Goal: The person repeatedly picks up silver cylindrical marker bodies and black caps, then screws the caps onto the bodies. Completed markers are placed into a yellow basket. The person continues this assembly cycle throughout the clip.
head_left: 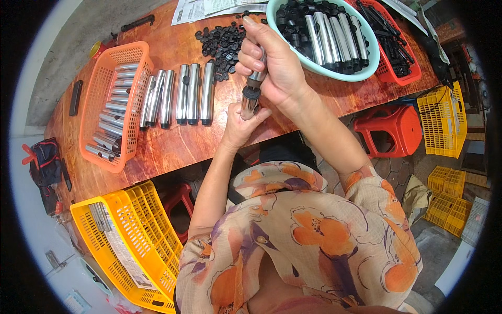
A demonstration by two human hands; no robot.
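My left hand [238, 125] is closed around a short-looking shiny metal tube [250, 108], held upright with a black cap [251, 93] at its top end. Just above it, my right hand [277, 65] grips a slim silver rod-shaped tool [257, 77] with a dark lower end. That lower end meets or nearly meets the black cap; which, I cannot tell. Most of the tool is hidden by my fingers. On the table left of my hands, several metal tubes [193, 94] with black ends lie in a row. Small black plastic parts [222, 47] are heaped beyond my hands.
An orange basket [146, 57] of metal tubes stands at the left. At the far right are a pale-blue basin [374, 65] with tubes and black parts, and a red basket [413, 78]. Yellow crates [157, 246] and a red stool [402, 131] stand below the wooden table [172, 144].
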